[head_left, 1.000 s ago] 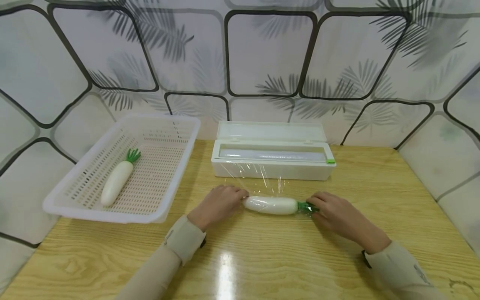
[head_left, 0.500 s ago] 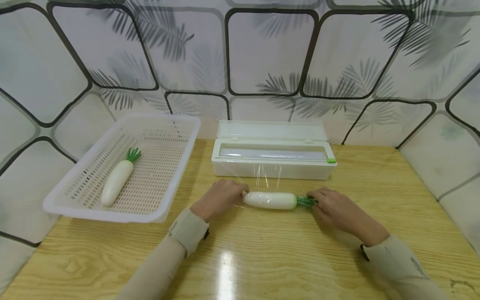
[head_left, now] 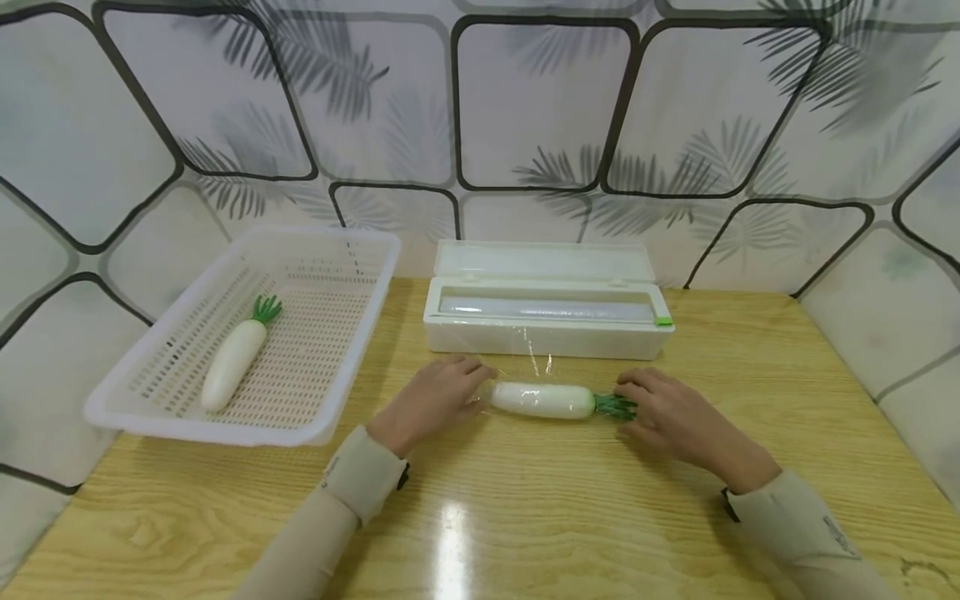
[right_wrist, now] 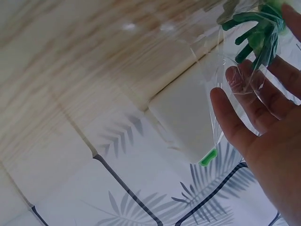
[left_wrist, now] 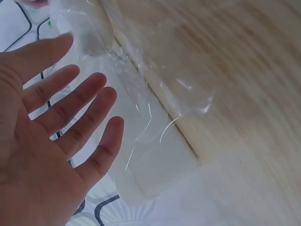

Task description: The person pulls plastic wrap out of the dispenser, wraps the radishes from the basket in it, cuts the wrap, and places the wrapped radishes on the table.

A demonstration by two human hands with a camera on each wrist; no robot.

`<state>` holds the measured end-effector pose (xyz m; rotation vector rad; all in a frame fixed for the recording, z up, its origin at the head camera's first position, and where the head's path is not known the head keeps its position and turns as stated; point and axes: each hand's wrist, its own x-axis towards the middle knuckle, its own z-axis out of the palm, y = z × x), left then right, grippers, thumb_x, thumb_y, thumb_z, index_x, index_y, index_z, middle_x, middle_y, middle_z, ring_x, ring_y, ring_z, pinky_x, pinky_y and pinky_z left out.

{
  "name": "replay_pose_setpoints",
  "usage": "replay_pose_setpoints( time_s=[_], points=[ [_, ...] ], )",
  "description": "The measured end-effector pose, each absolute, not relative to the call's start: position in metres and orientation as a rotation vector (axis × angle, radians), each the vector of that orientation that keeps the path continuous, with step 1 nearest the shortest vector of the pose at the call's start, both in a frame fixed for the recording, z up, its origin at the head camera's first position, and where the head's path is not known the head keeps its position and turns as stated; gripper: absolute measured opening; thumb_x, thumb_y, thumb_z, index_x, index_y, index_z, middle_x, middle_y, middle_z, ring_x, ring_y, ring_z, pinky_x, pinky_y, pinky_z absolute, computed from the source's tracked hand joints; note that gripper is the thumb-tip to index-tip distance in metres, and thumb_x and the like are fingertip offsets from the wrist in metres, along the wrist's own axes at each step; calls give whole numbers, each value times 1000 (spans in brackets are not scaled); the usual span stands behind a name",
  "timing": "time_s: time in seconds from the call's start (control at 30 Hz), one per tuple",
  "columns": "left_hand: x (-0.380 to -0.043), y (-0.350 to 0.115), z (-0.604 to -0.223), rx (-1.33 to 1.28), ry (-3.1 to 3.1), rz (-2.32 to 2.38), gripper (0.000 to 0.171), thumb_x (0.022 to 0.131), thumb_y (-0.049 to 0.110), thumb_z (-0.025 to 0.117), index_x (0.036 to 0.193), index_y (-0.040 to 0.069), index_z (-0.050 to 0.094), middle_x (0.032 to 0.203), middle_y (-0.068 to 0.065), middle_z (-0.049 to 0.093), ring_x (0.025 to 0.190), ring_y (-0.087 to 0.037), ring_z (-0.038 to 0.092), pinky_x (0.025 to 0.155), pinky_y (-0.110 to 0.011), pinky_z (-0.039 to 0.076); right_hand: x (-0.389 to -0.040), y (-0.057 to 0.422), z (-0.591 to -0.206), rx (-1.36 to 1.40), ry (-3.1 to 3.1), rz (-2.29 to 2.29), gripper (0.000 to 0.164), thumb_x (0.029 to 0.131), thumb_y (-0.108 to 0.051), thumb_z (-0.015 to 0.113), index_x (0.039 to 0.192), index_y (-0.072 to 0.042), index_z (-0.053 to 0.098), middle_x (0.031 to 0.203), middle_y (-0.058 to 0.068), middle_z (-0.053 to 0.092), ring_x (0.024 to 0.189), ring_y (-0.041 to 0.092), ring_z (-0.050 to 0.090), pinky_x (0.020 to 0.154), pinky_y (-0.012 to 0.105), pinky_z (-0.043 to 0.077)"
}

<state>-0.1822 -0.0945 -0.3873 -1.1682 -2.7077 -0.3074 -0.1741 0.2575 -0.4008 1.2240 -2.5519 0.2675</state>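
Note:
A white radish (head_left: 542,400) with green leaves (head_left: 615,406) lies crosswise on the table, covered in clear plastic wrap (left_wrist: 155,101). At its left tip is my left hand (head_left: 435,398), its fingers spread and holding nothing; in the left wrist view the fingers (left_wrist: 87,103) stand apart from the loose film. My right hand (head_left: 671,421) is by the leaves, and in the right wrist view its fairly straight fingers (right_wrist: 244,113) lie against or just behind the film. From the white wrap dispenser (head_left: 551,339), lid up, film stretches down to the radish.
To the left stands a white perforated basket (head_left: 330,417) with a second radish (head_left: 234,365) in it. Inside the dispenser sits a film roll (head_left: 547,309), and a green slider (head_left: 663,322) is at its right end. A patterned wall covering (head_left: 540,108) rises behind the wooden table (head_left: 525,517).
The radish has shifted slightly away from me, toward the dispenser. My left hand has let go of the film at the radish's tip and drawn a little left; my right fingers have loosened at the leaves.

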Motion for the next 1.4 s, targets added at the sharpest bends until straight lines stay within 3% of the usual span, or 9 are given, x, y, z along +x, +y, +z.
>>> replay_pose_setpoints(
  time_s=[0.2, 0.6, 0.93, 1.17, 1.4],
  points=[
    [-182, -91, -390, -1179, -2784, -235, 44, 88, 19, 80, 126, 6, 63, 117, -10, 70, 106, -26, 67, 89, -39, 56, -176, 257, -401, 1233, -2494, 272, 44, 67, -3, 92, 105, 2, 69, 103, 13, 61, 88, 25, 61, 70, 42, 57],
    [-189, -81, -390, -1095, -2864, -267, 53, 92, 49, 71, 117, 3, 69, 107, -8, 71, 90, -21, 67, 77, -35, 57, -183, 257, -402, 1265, -2500, 289, 39, 69, 6, 87, 104, 3, 71, 97, 9, 62, 82, 23, 62, 66, 39, 56],
    [-197, -79, -393, -1103, -2789, -323, 17, 91, 13, 77, 103, 3, 71, 91, -7, 73, 77, -19, 67, 71, -32, 57, -185, 257, -396, 1230, -2634, 320, 42, 76, 4, 84, 114, 7, 65, 106, 17, 65, 92, 31, 66, 74, 45, 58],
    [-203, -81, -394, -1113, -2790, -371, 23, 91, 0, 71, 114, 0, 68, 96, -11, 73, 74, -19, 67, 67, -30, 58, -191, 258, -395, 1225, -2628, 372, 28, 79, 4, 81, 104, 0, 66, 98, 9, 68, 87, 26, 66, 72, 44, 57],
    [-206, -79, -393, -1084, -2814, -374, 14, 96, 1, 67, 109, 0, 69, 101, -10, 70, 88, -23, 67, 76, -33, 58, -195, 257, -395, 1217, -2641, 339, 23, 83, 2, 78, 104, 3, 68, 97, 11, 69, 87, 26, 65, 71, 43, 56]
  ],
)
